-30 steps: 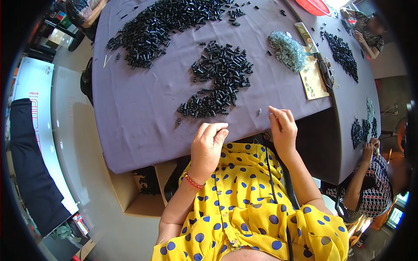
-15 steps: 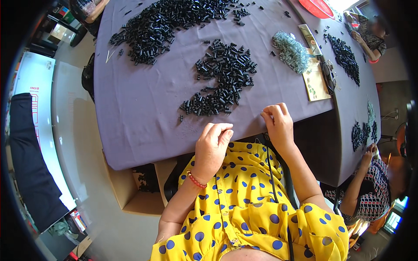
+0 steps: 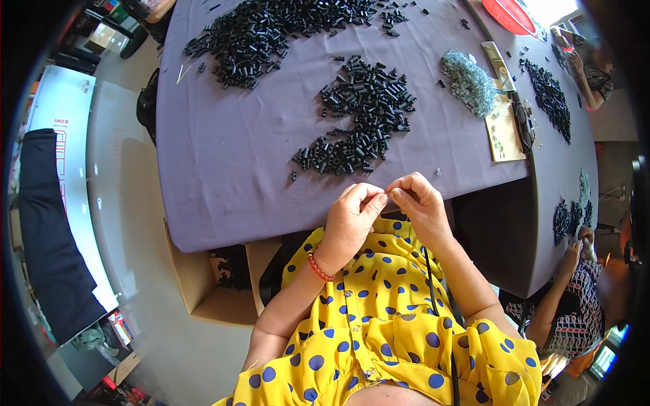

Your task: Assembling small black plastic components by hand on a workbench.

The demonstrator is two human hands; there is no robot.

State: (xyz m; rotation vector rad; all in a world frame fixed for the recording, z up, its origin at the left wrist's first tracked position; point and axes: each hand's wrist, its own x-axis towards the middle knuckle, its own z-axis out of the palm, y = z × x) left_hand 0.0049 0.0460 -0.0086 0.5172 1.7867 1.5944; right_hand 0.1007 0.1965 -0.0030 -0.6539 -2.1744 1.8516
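Note:
Just beyond the table's near edge, my left hand (image 3: 353, 215) and my right hand (image 3: 424, 208) meet fingertip to fingertip. Both are closed in a pinch, and whatever lies between the fingers is too small to make out. Ahead of them spreads a pile of short black tubes (image 3: 369, 111). Right of that pile lies a tangled heap of fine grey-green pieces (image 3: 468, 84). A small translucent bit (image 3: 438, 172) rests on the cloth beyond my right hand.
A larger heap of black tubes (image 3: 254, 44) covers the far side of the purple-grey tablecloth (image 3: 223, 169). To the right lie a yellow notepad (image 3: 504, 132), eyeglasses (image 3: 525, 128) and a red basin (image 3: 511, 15). A cardboard box (image 3: 223, 314) stands below. Other people (image 3: 575, 291) sit rightward.
My hands were apart and have come together at the fingertips. The small translucent bit now shows on the cloth near my right hand. The whole view has shifted slightly.

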